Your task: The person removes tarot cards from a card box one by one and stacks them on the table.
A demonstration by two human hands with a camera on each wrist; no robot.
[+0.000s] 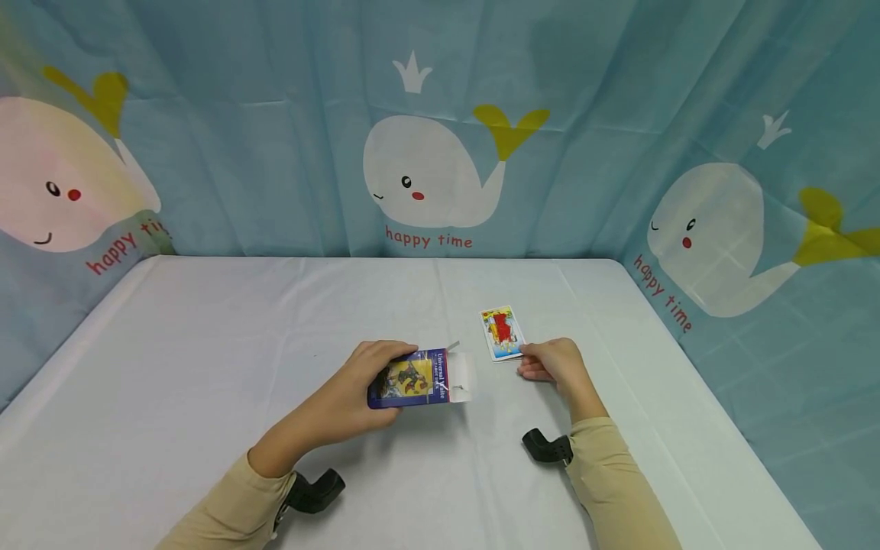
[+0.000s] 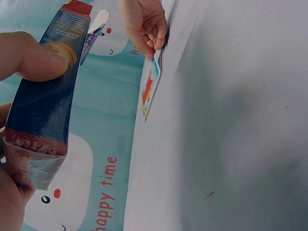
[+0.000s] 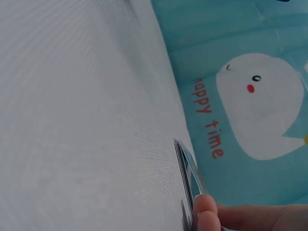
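My left hand (image 1: 354, 391) grips a blue tarot card box (image 1: 410, 377) above the table. The box lies on its side in the head view, its white end flap (image 1: 462, 377) open toward the right. Seen from the left wrist, the thumb presses on the box's narrow blue side (image 2: 45, 103). My right hand (image 1: 555, 362) pinches the near right corner of a colourful card (image 1: 503, 333) with a red figure. That card tops a thin stack on the table; in the right wrist view its edge (image 3: 195, 172) tilts up from the cards beneath.
A white cloth covers the table (image 1: 172, 367). Behind and beside it hangs a blue curtain (image 1: 275, 176) printed with whales. A black wrist device (image 1: 315, 491) sits at the left cuff, another black device (image 1: 545, 446) at the right.
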